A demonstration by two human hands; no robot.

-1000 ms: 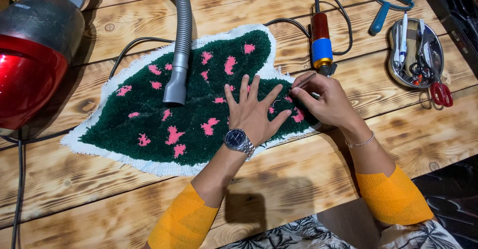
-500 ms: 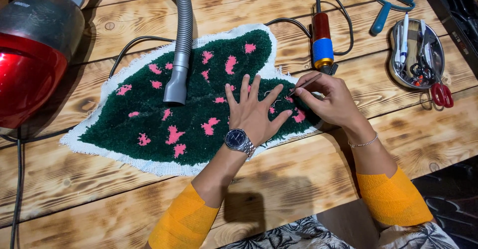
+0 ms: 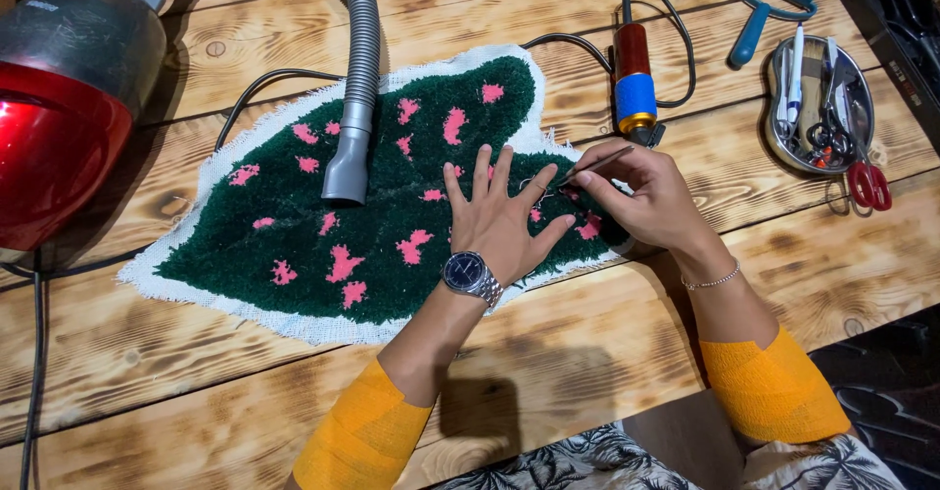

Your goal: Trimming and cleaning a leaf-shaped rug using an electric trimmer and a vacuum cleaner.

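Warm, even light falls from above on the wooden table (image 3: 587,373), and the whole view is sharp. A soft shadow of the left forearm lies on the near boards, and a white glare streaks the red vacuum cleaner (image 3: 59,128) at far left. The edges bend slightly outward.

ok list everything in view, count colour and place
tufted rug: one, dark green with pink patches and white backing edge, middle of the table
thin tool: one, dark, in the right hand's fingers over the rug
vacuum cleaner: one, red and grey, far left
vacuum hose: one, grey, nozzle on the rug
corded tool: one, red, blue and gold, above the rug
metal tray: one, silver, holding small tools, right
scissors: one, red handles, by the tray
wooden table: one, brown
left hand: flat on the rug, wristwatch
right hand: pinching the thin tool, bracelet
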